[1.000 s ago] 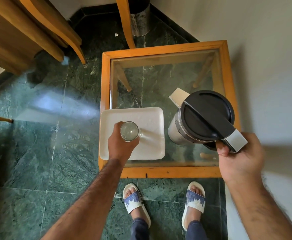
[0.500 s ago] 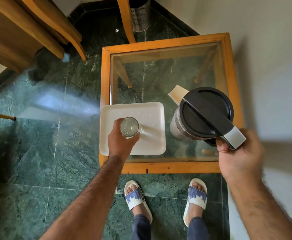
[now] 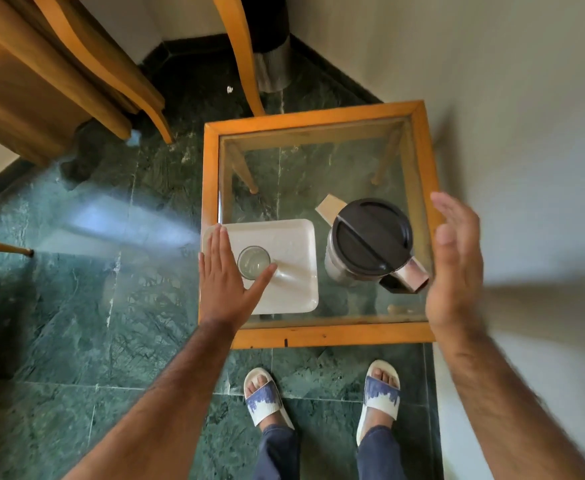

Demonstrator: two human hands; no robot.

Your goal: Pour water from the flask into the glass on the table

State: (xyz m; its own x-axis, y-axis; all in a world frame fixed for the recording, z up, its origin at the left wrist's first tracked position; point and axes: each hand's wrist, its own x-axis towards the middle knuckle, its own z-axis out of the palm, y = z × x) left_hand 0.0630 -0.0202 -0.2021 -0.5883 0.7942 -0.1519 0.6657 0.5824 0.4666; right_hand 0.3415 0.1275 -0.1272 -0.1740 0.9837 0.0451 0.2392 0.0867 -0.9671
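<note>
steel flask [image 3: 370, 244] with black lid stands upright right of clear glass [image 3: 253, 262].

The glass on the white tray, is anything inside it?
The glass stands upright on the white tray. From above its inside looks clear and pale. Whether it holds water cannot be told. The left hand covers the near-left part of its base.

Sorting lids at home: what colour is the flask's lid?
Black, atop the flask, clearest in the head view.
</note>
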